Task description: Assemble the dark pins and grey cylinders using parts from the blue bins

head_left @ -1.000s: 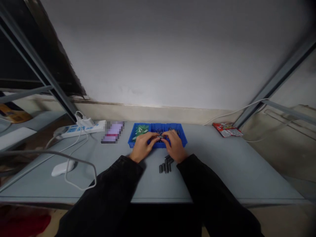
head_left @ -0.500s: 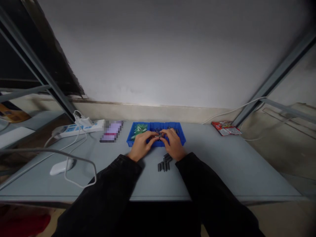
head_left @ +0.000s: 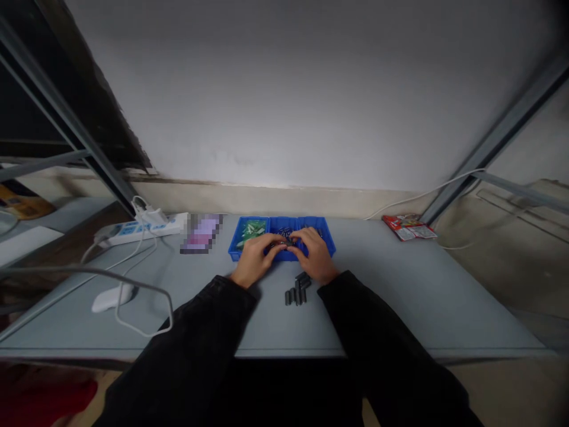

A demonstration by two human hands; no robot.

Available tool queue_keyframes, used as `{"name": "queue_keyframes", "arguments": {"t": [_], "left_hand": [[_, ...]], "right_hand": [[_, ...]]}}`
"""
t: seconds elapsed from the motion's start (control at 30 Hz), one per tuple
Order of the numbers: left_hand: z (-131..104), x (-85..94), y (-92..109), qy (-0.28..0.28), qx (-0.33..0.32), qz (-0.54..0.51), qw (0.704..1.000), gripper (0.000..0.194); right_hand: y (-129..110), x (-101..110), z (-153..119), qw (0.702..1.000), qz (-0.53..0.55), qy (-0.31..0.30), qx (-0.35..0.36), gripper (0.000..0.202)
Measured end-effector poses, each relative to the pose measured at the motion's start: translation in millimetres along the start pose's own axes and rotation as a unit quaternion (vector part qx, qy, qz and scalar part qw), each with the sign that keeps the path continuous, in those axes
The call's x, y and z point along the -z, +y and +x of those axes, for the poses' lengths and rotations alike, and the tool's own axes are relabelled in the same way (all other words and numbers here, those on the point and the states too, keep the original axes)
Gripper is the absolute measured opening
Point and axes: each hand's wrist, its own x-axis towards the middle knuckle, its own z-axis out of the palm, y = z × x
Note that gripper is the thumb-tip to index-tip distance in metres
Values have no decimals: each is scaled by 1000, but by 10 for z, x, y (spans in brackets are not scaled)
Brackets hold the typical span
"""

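My left hand [head_left: 255, 259] and my right hand [head_left: 313, 255] meet over the front of a blue parts bin [head_left: 234, 256] with three compartments. Their fingertips pinch a small dark cylinder [head_left: 288, 242] between them; its finer details are too small to make out. Green and white pieces [head_left: 252, 230] lie in the left compartment. Small shiny metal parts [head_left: 284, 232] fill the middle one, and the right one is partly hidden by my hand. On the table just below my hands lie several dark grey cylinders [head_left: 297, 295], grouped together.
On the left are a white power strip [head_left: 146, 229] with plugged-in cables, a blurred-out phone-like object [head_left: 201, 233] and a white rounded device [head_left: 111, 298]. A red snack packet [head_left: 409, 228] lies at the right rear of the grey table [head_left: 413, 290]. Metal posts frame both sides.
Both hands keep their pinch over the bin, with only slight finger movement. The whole view has shifted a little. The cylinders on the table have stayed in place.
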Motion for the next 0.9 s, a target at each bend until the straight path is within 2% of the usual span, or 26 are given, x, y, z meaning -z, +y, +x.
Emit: {"name": "queue_keyframes", "arguments": {"t": [0.13, 0.5, 0.7, 0.9], "left_hand": [[4, -4, 13, 2, 2, -7, 1000, 14], [11, 7, 30, -7, 7, -12, 1000, 12], [7, 2, 22, 2, 13, -6, 1000, 12], [6, 12, 22, -12, 39, -6, 999, 9]], "right_hand": [[6, 6, -5, 1000, 0, -1, 11, 9], [57, -29, -17, 999, -17, -21, 18, 25], [6, -19, -19, 1000, -12, -18, 14, 19], [14, -36, -15, 1000, -6, -16, -10, 13]]}}
